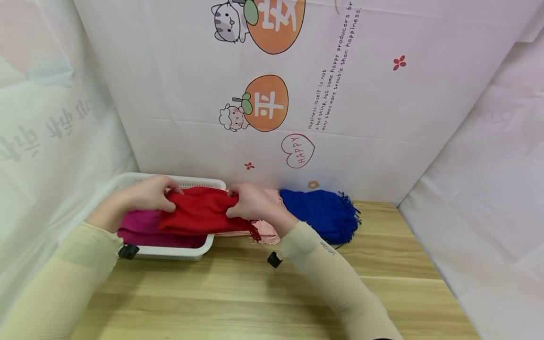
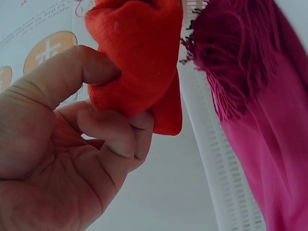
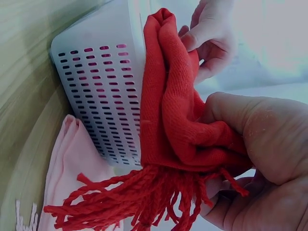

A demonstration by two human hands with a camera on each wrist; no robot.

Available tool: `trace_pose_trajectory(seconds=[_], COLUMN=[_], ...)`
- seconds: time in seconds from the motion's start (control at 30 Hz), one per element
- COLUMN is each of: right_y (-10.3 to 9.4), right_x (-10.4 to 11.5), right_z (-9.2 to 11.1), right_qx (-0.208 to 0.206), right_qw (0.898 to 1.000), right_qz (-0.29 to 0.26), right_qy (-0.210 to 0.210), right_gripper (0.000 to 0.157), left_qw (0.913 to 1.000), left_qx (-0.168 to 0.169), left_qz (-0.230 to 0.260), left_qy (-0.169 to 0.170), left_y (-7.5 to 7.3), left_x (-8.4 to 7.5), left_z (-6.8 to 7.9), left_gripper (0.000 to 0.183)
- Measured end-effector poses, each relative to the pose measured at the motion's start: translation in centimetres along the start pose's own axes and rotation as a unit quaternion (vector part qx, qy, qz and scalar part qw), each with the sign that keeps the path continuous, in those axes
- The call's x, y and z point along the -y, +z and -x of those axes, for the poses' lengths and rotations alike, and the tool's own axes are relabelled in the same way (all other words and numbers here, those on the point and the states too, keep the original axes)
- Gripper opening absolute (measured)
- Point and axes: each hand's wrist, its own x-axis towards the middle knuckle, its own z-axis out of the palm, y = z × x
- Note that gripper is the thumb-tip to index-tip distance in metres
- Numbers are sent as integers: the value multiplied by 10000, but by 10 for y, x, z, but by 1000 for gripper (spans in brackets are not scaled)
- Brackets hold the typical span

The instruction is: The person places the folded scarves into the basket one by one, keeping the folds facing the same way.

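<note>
Between my two hands hangs a folded red scarf (image 1: 199, 212), fringed at its right end. My left hand (image 1: 154, 193) pinches its left end, thumb on one side and fingers on the other. At the fringed end, my right hand (image 1: 253, 202) grips the folded cloth (image 3: 178, 106). The scarf overlaps the right side of a white plastic basket (image 1: 178, 252) in the head view. Inside the basket lies a folded magenta scarf (image 1: 142, 229), whose dark fringe shows in the left wrist view. Slotted holes run along the basket's wall (image 3: 96, 86).
Right of the basket, a pink scarf (image 1: 268, 231) lies on the wooden table (image 1: 238, 293), partly hidden by my right hand. Beside it lies a folded blue scarf (image 1: 320, 212) with fringe. A printed white cloth wall (image 1: 361, 156) rises behind; more white cloth hangs on both sides.
</note>
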Motion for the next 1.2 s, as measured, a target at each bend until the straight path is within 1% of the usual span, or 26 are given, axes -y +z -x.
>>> trace_pose_trajectory(seconds=[0.17, 0.4, 0.53, 0.67, 0.83, 1.03, 1.2], right_y=[7, 15, 20, 24, 29, 40, 48], right_x=[8, 23, 28, 32, 39, 46, 52], right_z=[-8, -20, -26, -31, -34, -40, -47], right_qx=[-8, -19, -41, -68, -136, -237, -298], right_qw=[10000, 9999, 9999, 9999, 9998, 9993, 9989], right_qz=[34, 56, 86, 73, 38, -96, -159], right_qy=[0, -134, -120, -108, -155, -285, -334], right_gripper=[35, 38, 38, 39, 39, 34, 34], left_qw=[9999, 9994, 9992, 9992, 9989, 9992, 9987], left_qx=[-109, -146, -180, -191, -193, -164, -231], left_qz=[-61, -166, -254, -252, -263, -57, -79], left_qy=[-15, -273, -251, -240, -323, -368, -456], left_y=[-4, -9, -12, -14, -18, -22, -24], left_x=[9, 25, 34, 40, 45, 53, 61], left_z=[4, 13, 14, 16, 20, 26, 30], left_gripper=[35, 36, 37, 36, 36, 36, 37])
